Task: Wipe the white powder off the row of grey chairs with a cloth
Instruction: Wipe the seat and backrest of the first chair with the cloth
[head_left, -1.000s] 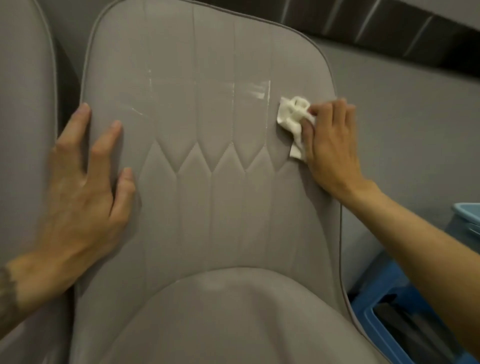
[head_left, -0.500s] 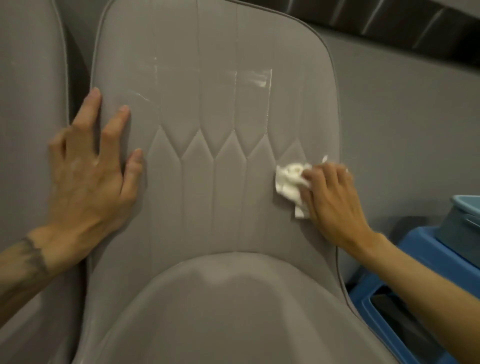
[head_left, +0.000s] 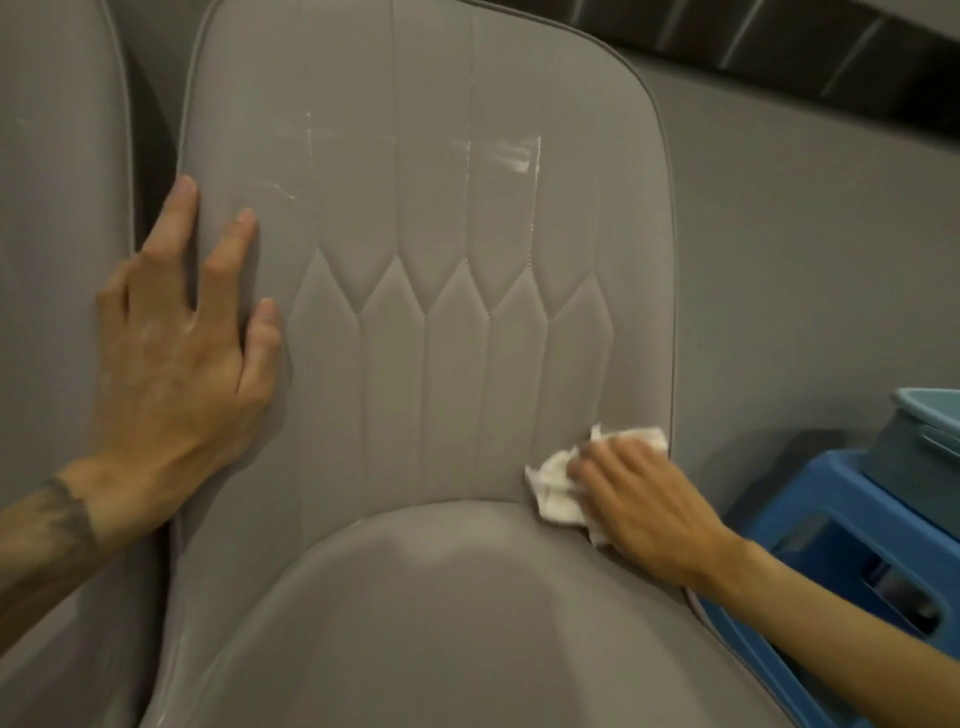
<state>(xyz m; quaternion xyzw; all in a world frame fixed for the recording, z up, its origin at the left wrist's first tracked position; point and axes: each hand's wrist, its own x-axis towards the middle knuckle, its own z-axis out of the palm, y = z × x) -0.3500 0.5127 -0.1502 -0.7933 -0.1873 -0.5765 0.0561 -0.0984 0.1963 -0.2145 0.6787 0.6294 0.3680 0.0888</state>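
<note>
A grey padded chair (head_left: 426, 364) fills the middle of the view, its quilted backrest facing me. White powder streaks (head_left: 511, 158) run across the upper backrest, with fainter smears (head_left: 291, 195) at the upper left. My right hand (head_left: 639, 504) presses a crumpled white cloth (head_left: 556, 488) against the lower right of the backrest, just above the seat. My left hand (head_left: 182, 353) rests flat with spread fingers on the backrest's left edge.
A second grey chair (head_left: 57, 260) stands close on the left, with a dark gap between the two. At the right are a blue plastic stool (head_left: 857, 530) and a teal bin (head_left: 924, 436) on it. A grey wall (head_left: 805, 260) lies behind.
My right hand has dragged the cloth down the right side of the backrest, from beside the powder streaks to just above the seat. My left hand stayed on the left edge.
</note>
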